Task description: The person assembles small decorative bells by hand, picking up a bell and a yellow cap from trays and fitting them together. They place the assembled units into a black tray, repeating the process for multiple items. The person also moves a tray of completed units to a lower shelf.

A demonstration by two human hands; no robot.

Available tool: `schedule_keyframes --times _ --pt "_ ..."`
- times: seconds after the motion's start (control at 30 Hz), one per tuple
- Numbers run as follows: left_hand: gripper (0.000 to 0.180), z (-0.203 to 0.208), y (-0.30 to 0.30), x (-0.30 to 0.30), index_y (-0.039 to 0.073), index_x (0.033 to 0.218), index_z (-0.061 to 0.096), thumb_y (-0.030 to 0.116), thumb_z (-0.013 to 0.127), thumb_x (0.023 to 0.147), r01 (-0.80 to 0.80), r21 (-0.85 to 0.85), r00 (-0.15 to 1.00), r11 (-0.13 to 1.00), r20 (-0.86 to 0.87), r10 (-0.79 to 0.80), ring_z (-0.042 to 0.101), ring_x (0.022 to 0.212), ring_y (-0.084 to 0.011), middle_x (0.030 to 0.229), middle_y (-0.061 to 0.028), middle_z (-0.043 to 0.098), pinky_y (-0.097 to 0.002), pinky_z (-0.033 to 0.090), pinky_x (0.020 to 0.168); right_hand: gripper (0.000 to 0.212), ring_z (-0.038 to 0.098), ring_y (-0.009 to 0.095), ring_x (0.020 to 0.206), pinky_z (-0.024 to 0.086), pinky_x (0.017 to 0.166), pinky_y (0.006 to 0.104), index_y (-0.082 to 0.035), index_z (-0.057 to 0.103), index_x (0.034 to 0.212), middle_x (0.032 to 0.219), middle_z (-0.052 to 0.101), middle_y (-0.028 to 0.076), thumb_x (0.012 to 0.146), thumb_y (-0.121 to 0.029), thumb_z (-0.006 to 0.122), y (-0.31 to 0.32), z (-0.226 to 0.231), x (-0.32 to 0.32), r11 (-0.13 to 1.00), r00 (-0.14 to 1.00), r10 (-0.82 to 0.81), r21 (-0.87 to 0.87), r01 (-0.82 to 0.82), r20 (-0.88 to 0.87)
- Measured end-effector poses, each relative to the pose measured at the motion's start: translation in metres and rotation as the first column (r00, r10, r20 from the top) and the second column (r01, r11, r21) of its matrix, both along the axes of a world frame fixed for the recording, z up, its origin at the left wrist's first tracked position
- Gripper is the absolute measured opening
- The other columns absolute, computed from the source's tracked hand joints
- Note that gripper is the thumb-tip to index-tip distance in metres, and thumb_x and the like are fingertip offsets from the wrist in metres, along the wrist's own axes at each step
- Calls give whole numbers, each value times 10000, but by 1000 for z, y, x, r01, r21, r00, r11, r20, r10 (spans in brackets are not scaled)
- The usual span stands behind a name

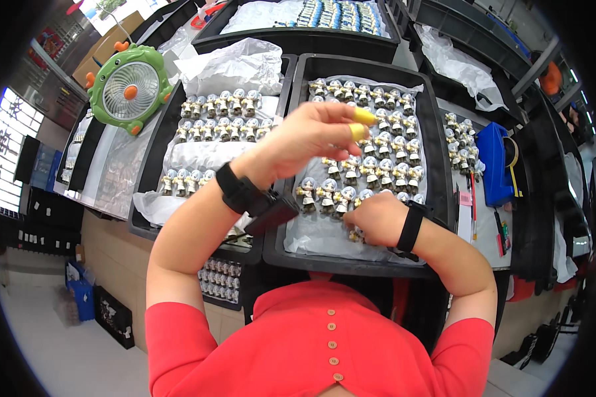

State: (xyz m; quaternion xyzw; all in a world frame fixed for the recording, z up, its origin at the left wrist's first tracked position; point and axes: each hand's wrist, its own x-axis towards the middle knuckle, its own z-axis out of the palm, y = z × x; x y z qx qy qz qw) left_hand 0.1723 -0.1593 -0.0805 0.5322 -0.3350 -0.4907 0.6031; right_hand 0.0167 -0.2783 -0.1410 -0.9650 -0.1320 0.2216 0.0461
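Rows of small figurines (328, 192) with pale hair, white-and-gold tops and dark bases stand on white paper in the black tray (291, 248) before me. My left hand (314, 135) hovers over this tray, fingers apart and holding nothing. Yellow covers (361, 117) sit on two of its fingertips. Low in the same tray, my right hand (379, 220) is closed, its fingertips around a figurine (356, 234) that is mostly hidden under them. A black strap circles each wrist, and the left one carries a dark box-shaped piece (271, 215).
A second black tray (146, 192) with similar figurines and crumpled paper (235, 66) lies to the left. Beyond it stands a green fan (129, 89). Blue-and-white pieces fill a far tray (298, 38). At right are more figurines (462, 142), a blue bin (495, 162) and pens (473, 205).
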Motion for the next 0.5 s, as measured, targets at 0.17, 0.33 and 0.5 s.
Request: schedule_keyframes --times 0.17,0.33,0.5 --pt "294 -28 -8 -9 33 1141 558 138 585 868 32 32 979 999 -204 -25 591 810 -92 1017 -50 614 -232 490 719 317 618 301 663 484 620 400 -118 621 941 679 618 102 627 -158 635 -11 9 2 973 996 36 223 -54 81" --pt "378 -39 5 -10 68 1210 477 312 509 923 126 145 969 981 -231 -90 569 950 -132 1119 -38 552 -296 481 823 284 501 293 1003 422 845 349 -66 587 914 961 517 113 636 -72 648 -26 44 10 751 941 -225 660 3 252" --pt "433 -36 12 -16 84 1244 437 382 458 930 189 104 898 977 -421 -129 578 916 -170 1025 -29 548 -315 484 779 304 569 255 853 466 770 316 -45 566 974 917 567 96 677 9 602 -35 45 19 668 850 -391 744 -1 353"
